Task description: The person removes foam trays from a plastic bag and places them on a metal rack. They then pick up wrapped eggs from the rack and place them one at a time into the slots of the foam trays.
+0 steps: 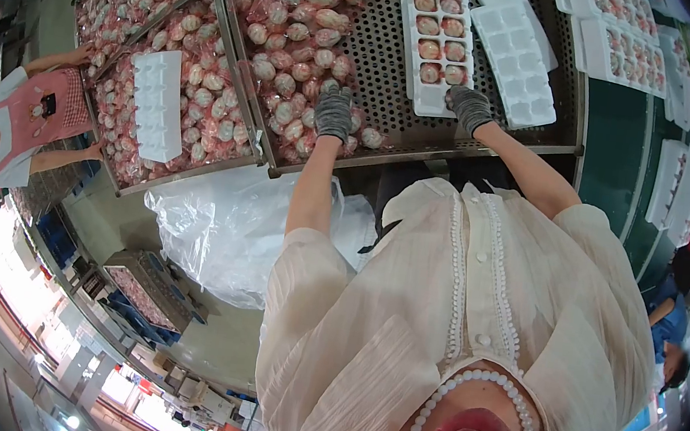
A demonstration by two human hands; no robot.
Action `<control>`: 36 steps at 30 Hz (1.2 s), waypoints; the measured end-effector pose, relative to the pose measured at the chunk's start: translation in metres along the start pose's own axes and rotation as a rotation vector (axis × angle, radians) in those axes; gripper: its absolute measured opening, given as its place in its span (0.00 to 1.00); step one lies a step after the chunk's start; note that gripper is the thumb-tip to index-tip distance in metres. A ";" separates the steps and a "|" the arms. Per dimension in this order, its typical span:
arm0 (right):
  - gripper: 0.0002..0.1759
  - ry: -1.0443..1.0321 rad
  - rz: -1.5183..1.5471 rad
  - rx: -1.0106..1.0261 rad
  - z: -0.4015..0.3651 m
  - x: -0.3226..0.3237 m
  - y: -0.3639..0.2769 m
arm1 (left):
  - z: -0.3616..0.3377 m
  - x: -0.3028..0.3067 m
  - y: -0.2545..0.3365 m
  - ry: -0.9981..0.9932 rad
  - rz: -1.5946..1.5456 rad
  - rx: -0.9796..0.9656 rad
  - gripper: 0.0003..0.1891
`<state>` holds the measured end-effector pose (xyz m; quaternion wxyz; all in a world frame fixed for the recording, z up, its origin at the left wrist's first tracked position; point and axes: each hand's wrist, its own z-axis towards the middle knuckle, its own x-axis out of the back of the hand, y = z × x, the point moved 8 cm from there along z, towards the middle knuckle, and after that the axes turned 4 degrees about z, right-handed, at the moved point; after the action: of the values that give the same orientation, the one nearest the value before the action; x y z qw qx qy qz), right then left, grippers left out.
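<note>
My left hand (334, 113), in a grey knit glove, reaches into a pile of egg-shaped items wrapped in clear film with red print (295, 59). Its fingers curl down, with one wrapped item at their tips. In a matching glove, my right hand (470, 110) is at the near right corner of a white pocketed tray (403, 16). These fingers are bent over the last pocket, and what they hold is hidden. Several wrapped items sit in pairs in the tray's farther pockets. Two more white trays (514, 64) overlap to the right, the upper one with bare pockets.
Metal dividers (240, 56) separate this perforated metal table (375, 38) from neighbouring piles. A white tray (158, 106) rests on the left pile, near a person in a pink apron (52, 106). Filled trays (627, 56) stand right, by a green surface (615, 154). Clear plastic sheeting (224, 218) hangs below.
</note>
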<state>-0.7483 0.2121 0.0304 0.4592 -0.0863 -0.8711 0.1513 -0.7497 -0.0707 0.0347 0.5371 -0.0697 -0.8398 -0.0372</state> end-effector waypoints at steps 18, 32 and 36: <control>0.28 0.419 0.374 0.610 -0.051 0.078 -0.113 | 0.002 -0.047 0.116 -0.147 -2.504 -0.294 0.16; 0.23 0.245 0.724 -0.066 -0.050 0.017 -0.011 | -0.017 0.021 0.137 0.190 -1.190 0.154 0.05; 0.16 0.351 0.096 0.175 -0.034 0.038 -0.053 | -0.012 0.016 0.137 0.183 -0.935 0.257 0.04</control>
<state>-0.7421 0.1800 0.0966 0.6020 -0.1125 -0.7560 0.2310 -0.7240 0.0643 0.0520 0.5388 0.3849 -0.7283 -0.1764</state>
